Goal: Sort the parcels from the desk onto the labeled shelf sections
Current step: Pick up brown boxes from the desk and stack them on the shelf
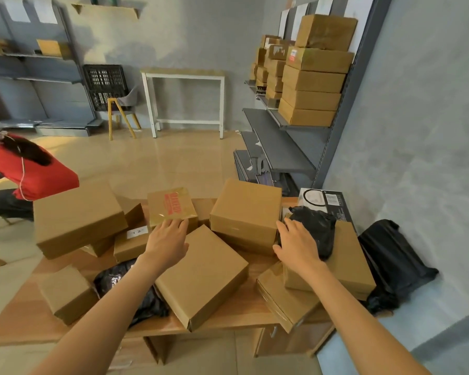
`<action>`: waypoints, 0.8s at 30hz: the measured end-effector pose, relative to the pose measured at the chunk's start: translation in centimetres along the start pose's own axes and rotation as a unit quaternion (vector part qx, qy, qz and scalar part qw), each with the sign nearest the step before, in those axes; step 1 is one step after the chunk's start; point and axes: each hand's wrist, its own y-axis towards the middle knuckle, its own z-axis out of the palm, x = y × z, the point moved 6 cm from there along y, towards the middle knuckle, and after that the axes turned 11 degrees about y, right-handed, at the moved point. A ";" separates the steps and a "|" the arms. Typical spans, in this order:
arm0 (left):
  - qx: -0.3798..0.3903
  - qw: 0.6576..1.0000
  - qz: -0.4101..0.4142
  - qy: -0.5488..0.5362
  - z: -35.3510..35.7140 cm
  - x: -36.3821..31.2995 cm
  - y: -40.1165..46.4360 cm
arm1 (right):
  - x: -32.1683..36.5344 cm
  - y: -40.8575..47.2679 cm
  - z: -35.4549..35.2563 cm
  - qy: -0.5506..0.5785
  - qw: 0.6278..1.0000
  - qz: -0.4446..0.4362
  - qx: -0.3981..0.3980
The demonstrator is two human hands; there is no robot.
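Two hands: I am reaching both over the desk (19,318).
Left hand (167,240): fingers straight, touching the red-printed box (171,205).
Right hand (295,243): fingers straight, lying beside the black bag (316,228).
Shelf (290,123): stacked cartons beyond the desk.

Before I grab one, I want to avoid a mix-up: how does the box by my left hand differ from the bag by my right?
The red-printed box is tan cardboard with flat faces and sharp edges; the black bag is glossy plastic, soft and crumpled. The box bears red lettering; the bag shows none. Both lie on the desk pile, each at the fingertips of an open hand.
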 end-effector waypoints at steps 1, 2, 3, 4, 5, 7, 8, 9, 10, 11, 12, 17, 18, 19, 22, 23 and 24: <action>0.005 1.000 0.004 -0.002 0.5 -0.1 1.0 | -0.2 0.8 0.5 -0.001 1.000 0.004 0.007; 0.010 1.000 0.009 -0.003 1.0 -0.2 2.0 | -0.5 1.7 1.1 -0.001 1.000 0.009 0.013; 0.013 1.000 0.013 -0.005 1.5 -0.3 3.1 | -0.7 2.5 1.5 -0.001 1.000 0.015 0.018; 0.018 1.000 0.018 -0.007 2.0 -0.4 4.2 | -1.0 3.3 2.0 0.001 1.000 0.022 0.021; 0.023 0.999 0.022 -0.012 2.6 -0.4 5.3 | -1.3 4.1 2.5 0.003 0.999 0.028 0.024; 0.039 0.998 0.034 -0.023 3.9 -0.5 7.6 | -1.8 5.6 3.5 0.007 0.999 0.040 0.029; 0.047 0.998 0.042 -0.025 4.5 -0.7 8.9 | -2.1 6.3 4.0 0.006 0.998 0.046 0.029; 0.052 0.997 0.050 -0.028 5.1 -0.9 10.2 | -2.4 7.0 4.4 0.003 0.998 0.055 0.030; 0.056 0.996 0.056 -0.033 5.6 -1.1 11.5 | -2.7 7.8 4.8 0.002 0.997 0.066 0.032; 0.062 0.995 0.063 -0.039 6.1 -1.3 12.8 | -3.2 8.6 5.2 0.003 0.996 0.081 0.035; 0.066 0.994 0.069 -0.043 6.7 -1.4 14.1 | -3.6 9.4 5.7 0.003 0.995 0.095 0.038; 0.112 0.988 0.089 -0.065 10.6 -1.2 19.2 | -5.2 13.3 8.0 -0.008 0.986 0.152 0.071; 0.128 0.985 0.095 -0.069 11.5 -1.2 19.9 | -5.5 13.8 8.6 -0.010 0.983 0.164 0.081; 0.144 0.981 0.101 -0.076 12.3 -1.3 20.6 | -5.8 14.1 9.2 -0.008 0.980 0.177 0.093; 0.180 0.967 0.112 -0.141 14.3 -1.9 22.1 | -6.2 14.5 10.8 0.000 0.969 0.212 0.127; 0.191 0.960 0.105 -0.176 14.8 -2.2 22.4 | -6.3 14.6 11.2 0.003 0.967 0.221 0.129; 0.200 0.953 0.094 -0.208 15.1 -2.4 22.7 | -6.3 14.8 11.6 0.009 0.965 0.229 0.124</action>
